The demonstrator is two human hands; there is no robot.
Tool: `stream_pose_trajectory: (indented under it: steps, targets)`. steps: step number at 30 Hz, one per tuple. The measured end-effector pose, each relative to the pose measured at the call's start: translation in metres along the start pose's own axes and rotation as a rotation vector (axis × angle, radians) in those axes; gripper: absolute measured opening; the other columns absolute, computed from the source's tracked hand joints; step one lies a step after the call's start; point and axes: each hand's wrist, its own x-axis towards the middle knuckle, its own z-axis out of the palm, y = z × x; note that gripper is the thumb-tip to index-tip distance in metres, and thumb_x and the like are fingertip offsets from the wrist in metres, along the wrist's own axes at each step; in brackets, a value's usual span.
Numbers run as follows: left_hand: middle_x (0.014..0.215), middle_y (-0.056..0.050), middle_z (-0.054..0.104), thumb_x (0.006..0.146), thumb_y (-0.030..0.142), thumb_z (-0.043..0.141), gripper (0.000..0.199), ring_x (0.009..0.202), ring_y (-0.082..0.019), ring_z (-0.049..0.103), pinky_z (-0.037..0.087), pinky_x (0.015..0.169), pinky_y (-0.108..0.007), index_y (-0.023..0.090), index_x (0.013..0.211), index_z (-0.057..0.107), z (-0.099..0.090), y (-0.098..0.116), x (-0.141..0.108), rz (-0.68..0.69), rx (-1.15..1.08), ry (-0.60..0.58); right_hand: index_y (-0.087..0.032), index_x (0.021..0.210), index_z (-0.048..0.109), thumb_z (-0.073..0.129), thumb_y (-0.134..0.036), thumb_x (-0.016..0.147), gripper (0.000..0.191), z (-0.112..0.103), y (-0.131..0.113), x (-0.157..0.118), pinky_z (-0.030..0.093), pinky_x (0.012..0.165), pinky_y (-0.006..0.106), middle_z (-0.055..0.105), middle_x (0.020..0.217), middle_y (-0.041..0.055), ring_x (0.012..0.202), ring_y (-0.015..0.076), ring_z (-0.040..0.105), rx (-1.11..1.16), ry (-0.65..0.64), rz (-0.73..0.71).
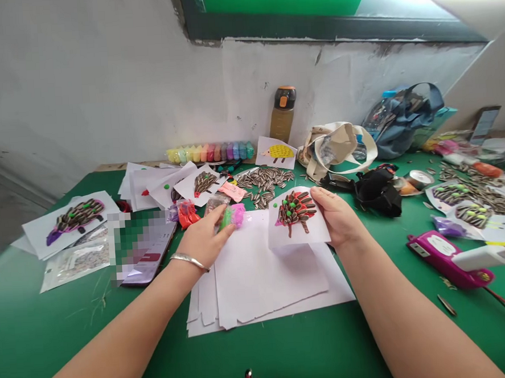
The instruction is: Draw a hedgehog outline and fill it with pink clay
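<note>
My right hand (331, 215) grips the right edge of a white card (276, 236), tilted up above the paper sheets. On the card is a hedgehog picture (294, 209) with sunflower-seed spines, a red body, brown legs and green dots. My left hand (204, 235), with a silver bangle at the wrist, has its thumb and fingers closed on a small clear packet of green and pink modelling clay (236, 215). Beneath both hands lies a stack of white paper (258, 285). Packets of red clay (188, 214) sit just left of my left hand.
Loose sunflower seeds (267, 179) lie behind the paper. A phone (148, 258) and another hedgehog card (77, 219) are at left. Clay tubs (211, 152), a water bottle (283, 114) and a cloth bag (337, 144) line the wall. A magenta glue gun-like device (447, 260) lies at right.
</note>
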Motion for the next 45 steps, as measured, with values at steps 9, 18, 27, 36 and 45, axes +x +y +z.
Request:
stream_pose_trajectory:
  steps: [9, 18, 27, 36, 45]
  targets:
    - [0.133, -0.003, 0.058, 0.080, 0.024, 0.070, 0.029, 0.133, -0.027, 0.040, 0.022, 0.116, -0.039, 0.027, 0.109, 0.071, 0.019, 0.027, -0.026, 0.534, 0.004, 0.122, -0.023, 0.091, 0.061, 0.066, -0.041, 0.081, 0.022, 0.006, 0.001, -0.004, 0.055, 0.076, 0.037, 0.069, 0.087, 0.0020, 0.078, 0.0188, 0.066, 0.159, -0.136, 0.081]
    - [0.115, -0.017, 0.065, 0.088, 0.041, 0.063, 0.043, 0.108, -0.027, 0.063, 0.049, 0.097, -0.040, 0.013, 0.120, 0.058, 0.031, 0.045, -0.031, -0.376, -0.864, -0.202, -0.023, 0.088, 0.063, 0.060, -0.052, 0.082, 0.030, 0.036, -0.006, -0.027, 0.055, 0.073, 0.039, 0.070, 0.086, 0.0060, 0.083, 0.0242, 0.066, 0.024, -0.150, 0.126]
    - [0.120, -0.017, 0.062, 0.089, 0.053, 0.056, 0.055, 0.104, -0.026, 0.064, 0.051, 0.089, -0.040, 0.018, 0.131, 0.049, 0.029, 0.042, -0.030, -0.706, -1.014, -0.419, -0.025, 0.077, 0.063, 0.071, -0.038, 0.077, 0.016, 0.043, -0.003, -0.033, 0.053, 0.066, 0.033, 0.069, 0.076, 0.0011, 0.070, 0.0189, 0.064, 0.282, -0.146, 0.199]
    - [0.099, -0.016, 0.071, 0.087, 0.019, 0.063, 0.035, 0.084, -0.026, 0.071, 0.056, 0.081, -0.042, 0.009, 0.120, 0.059, 0.023, 0.039, -0.029, -0.703, -1.095, -0.446, -0.021, 0.072, 0.060, 0.077, -0.038, 0.071, 0.024, 0.035, 0.004, -0.024, 0.047, 0.054, 0.027, 0.064, 0.065, -0.0028, 0.055, 0.0136, 0.058, 0.123, -0.086, 0.132]
    - [0.100, -0.019, 0.072, 0.092, 0.023, 0.055, 0.033, 0.090, -0.033, 0.071, 0.052, 0.090, -0.052, 0.008, 0.121, 0.058, 0.018, 0.028, -0.027, -0.745, -1.173, -0.382, -0.022, 0.075, 0.061, 0.075, -0.044, 0.072, 0.026, 0.036, 0.009, -0.023, 0.046, 0.050, 0.029, 0.066, 0.061, -0.0019, 0.051, 0.0166, 0.059, 0.006, -0.001, 0.169]
